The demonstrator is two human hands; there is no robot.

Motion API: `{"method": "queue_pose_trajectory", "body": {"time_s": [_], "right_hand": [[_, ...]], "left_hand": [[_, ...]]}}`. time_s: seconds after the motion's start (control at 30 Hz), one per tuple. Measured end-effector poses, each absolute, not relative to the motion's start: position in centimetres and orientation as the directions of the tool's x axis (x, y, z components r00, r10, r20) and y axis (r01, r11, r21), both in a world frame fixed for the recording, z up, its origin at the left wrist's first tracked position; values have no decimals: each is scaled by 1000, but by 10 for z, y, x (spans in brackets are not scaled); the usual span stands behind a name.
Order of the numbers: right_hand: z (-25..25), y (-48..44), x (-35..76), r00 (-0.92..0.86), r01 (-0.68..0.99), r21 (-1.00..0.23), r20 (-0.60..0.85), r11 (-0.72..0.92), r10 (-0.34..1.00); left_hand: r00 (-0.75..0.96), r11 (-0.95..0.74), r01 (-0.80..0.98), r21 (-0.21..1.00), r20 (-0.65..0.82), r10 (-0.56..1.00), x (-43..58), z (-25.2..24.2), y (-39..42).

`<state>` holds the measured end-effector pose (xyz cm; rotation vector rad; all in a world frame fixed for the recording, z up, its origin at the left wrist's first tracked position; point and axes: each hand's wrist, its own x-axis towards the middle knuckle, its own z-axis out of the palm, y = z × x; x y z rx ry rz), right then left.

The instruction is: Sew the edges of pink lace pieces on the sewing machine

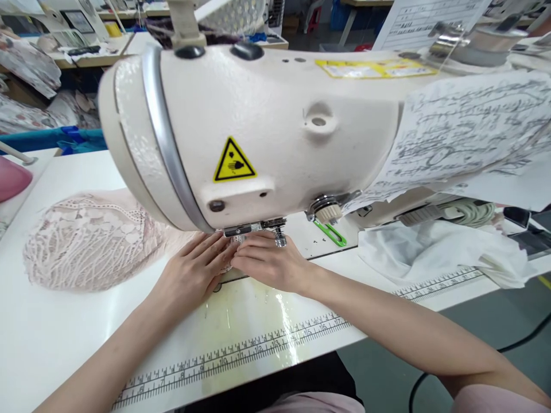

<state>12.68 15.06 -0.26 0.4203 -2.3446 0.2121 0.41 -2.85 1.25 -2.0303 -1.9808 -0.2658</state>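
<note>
Pale pink lace fabric (pixel 92 246) lies bunched on the white table to the left and runs in under the head of the sewing machine (pixel 275 132). Just left of the needle area, my left hand (pixel 193 272) rests on the lace with its fingers stretched forward and lying flat. Close beside it, my right hand (pixel 269 264) is closed, its fingers bent at the lace edge; the fingertips are partly hidden. A small strip of lace shows between the two hands. The needle and presser foot are mostly concealed by the machine head and my fingers.
Behind my right hand lies a green thread snipper (pixel 330 233) on the machine bed. White cloth (pixel 430 252) lies to the right. A printed ruler (pixel 241 355) runs along the table's front edge. Handwritten paper (pixel 469 137) covers the machine's right side.
</note>
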Motion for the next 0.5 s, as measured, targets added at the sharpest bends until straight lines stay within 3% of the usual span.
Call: {"method": "queue_pose_trajectory", "body": {"time_s": [0.27,0.5], "right_hand": [[7,152,127,-685,-290,-34,705,957,-182],[-1,152,124,-705,-365,14,649,931,-286]], "left_hand": [[26,7,996,-88,366,930,7,17,-26],[-3,29,997,-65,365,931,7,17,-27]]}}
